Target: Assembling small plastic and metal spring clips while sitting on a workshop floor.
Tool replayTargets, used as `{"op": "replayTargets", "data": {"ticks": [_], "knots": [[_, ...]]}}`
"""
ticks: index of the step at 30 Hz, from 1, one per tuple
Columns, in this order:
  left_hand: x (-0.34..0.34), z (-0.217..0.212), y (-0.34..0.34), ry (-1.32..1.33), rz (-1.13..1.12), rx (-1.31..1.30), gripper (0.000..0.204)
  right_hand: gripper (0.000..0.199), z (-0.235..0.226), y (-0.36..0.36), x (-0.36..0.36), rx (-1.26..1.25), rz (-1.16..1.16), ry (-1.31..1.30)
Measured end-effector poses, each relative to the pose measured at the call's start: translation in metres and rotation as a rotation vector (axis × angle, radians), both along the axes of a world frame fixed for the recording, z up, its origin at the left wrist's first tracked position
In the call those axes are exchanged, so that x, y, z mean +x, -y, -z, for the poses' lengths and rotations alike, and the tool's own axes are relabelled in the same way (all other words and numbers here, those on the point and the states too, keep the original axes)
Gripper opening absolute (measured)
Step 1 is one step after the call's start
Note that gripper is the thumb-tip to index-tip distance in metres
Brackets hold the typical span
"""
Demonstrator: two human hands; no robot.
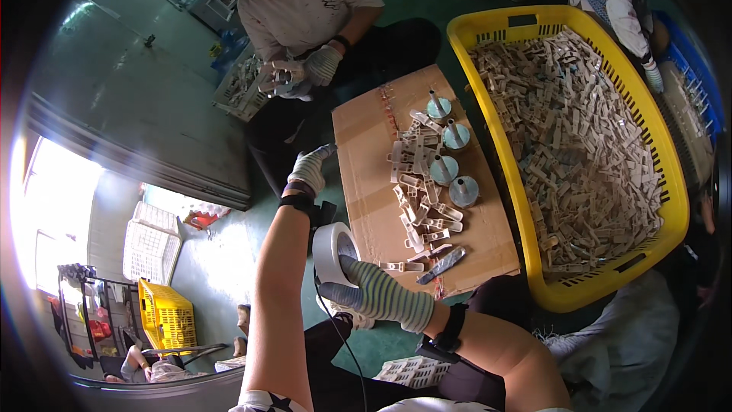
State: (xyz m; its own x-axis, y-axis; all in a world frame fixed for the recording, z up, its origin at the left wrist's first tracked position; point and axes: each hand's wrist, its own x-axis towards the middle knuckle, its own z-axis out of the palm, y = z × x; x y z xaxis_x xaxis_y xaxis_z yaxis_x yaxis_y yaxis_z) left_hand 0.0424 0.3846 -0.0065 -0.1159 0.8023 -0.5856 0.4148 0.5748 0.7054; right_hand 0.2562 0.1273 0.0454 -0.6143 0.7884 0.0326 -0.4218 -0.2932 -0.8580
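Observation:
A wide roll of pale tape (333, 254) is gripped by my right hand (385, 295), in a striped knit glove; its fingers reach into the ring. My left hand (309, 172), also gloved, is beside the left edge of a cardboard box (366, 206), with fingers stretched out and nothing visible in them. On the box lie several pale plastic clips (423, 214). Beside them stand several round teal-topped pieces with metal posts (455, 136). A dark, flat, blade-shaped tool (442, 265) lies near the box's front edge.
Right of the box stands a big yellow basket (671, 183) holding many pale clips. A co-worker (305, 0) sits across, gloved hands around a pale piece. Another person (610, 0) works at far right by a blue crate (686, 53). White and yellow crates (166, 317) stand at left.

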Motion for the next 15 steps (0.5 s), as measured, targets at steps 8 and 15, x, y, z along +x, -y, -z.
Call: {"op": "replayTargets", "data": {"ticks": [8, 15], "knots": [[-0.026, 0.002, 0.007, -0.281, 0.234, 0.25, 0.032, 0.05, -0.004, 0.005, -0.008, 0.074, -0.041, 0.065], [-0.011, -0.003, 0.005, -0.068, 0.017, 0.034, 0.047, 0.055, 0.0, 0.003, -0.004, 0.062, -0.039, 0.037]]}}
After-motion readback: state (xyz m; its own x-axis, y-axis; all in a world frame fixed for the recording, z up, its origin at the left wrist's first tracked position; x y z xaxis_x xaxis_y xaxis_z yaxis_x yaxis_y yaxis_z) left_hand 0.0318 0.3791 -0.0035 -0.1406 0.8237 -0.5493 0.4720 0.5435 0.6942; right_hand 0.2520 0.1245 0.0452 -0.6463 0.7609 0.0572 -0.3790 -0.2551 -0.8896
